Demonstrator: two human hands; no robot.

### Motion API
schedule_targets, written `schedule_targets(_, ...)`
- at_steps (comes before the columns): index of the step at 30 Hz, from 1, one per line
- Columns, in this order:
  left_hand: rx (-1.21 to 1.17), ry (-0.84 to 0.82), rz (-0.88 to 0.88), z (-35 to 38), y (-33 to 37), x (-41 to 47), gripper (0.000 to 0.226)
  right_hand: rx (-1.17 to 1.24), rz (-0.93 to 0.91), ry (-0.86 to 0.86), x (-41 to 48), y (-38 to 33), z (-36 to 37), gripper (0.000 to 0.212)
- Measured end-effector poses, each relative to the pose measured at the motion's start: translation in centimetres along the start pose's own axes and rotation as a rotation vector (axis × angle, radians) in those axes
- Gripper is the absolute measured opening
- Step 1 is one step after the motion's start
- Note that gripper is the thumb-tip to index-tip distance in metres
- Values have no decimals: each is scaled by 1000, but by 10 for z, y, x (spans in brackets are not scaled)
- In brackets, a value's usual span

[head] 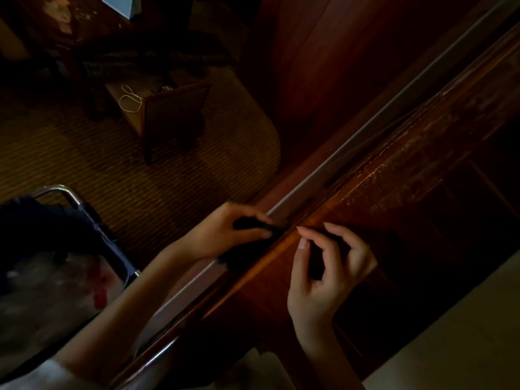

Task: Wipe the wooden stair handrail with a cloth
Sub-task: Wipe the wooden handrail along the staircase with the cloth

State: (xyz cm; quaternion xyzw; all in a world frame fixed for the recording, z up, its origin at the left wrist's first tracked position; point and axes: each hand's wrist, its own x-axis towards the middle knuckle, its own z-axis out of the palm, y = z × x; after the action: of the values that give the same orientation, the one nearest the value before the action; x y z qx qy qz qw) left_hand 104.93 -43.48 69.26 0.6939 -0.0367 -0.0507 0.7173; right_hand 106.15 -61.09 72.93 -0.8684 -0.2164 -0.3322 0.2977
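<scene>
Reddish-brown handrail (394, 170) — pale-flecked beyond the fingers (334, 229); black cloth (250, 223) in them; rug (84, 153) — ribbed ochre weave.

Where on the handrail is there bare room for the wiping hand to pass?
Free: the handrail running up-right past the right hand. Crowded: the spot where the left hand grips the cloth, right hand's fingertips just beside it.

Very dim, tilted view, slightly soft throughout. The right side and upper left are lost in shadow; a faint sheen is seen along the handrail (394, 153).
</scene>
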Motion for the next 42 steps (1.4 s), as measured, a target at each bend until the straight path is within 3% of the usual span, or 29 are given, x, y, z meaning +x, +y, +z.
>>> schedule_targets(4, -10, -12, -72, -2, -10, -11, 23, -24, 8, 2, -1, -1, 1, 12)
schedule_targets(11, -34, 177, 229, 28, 53, 120, 17, -35, 8, -7, 1, 0, 2, 14)
schedule_targets(17, -135, 175, 227, 37, 85, 179, 12, -62, 30, -24, 3, -3, 2, 16)
schedule_targets(22, -128, 187, 235, 32, 51, 113, 21, -12, 9, -20, 3, -1, 1, 14)
schedule_targets(28, -112, 40, -126, 4, -32, -36, 22, 31, 7, -2, 1, 1, 3, 13)
schedule_targets(31, -75, 35, -163, 1, -42, -58, 19, 21, 2, 16, 0, 2, 3, 12)
schedule_targets(35, -94, 56, -61, 10, -15, -17, 19, -3, -1, 5, 0, 2, 2, 14)
schedule_targets(42, 24, 259, 209, 39, 53, 110, 18, -25, -25, 12, 1, 4, 1, 18)
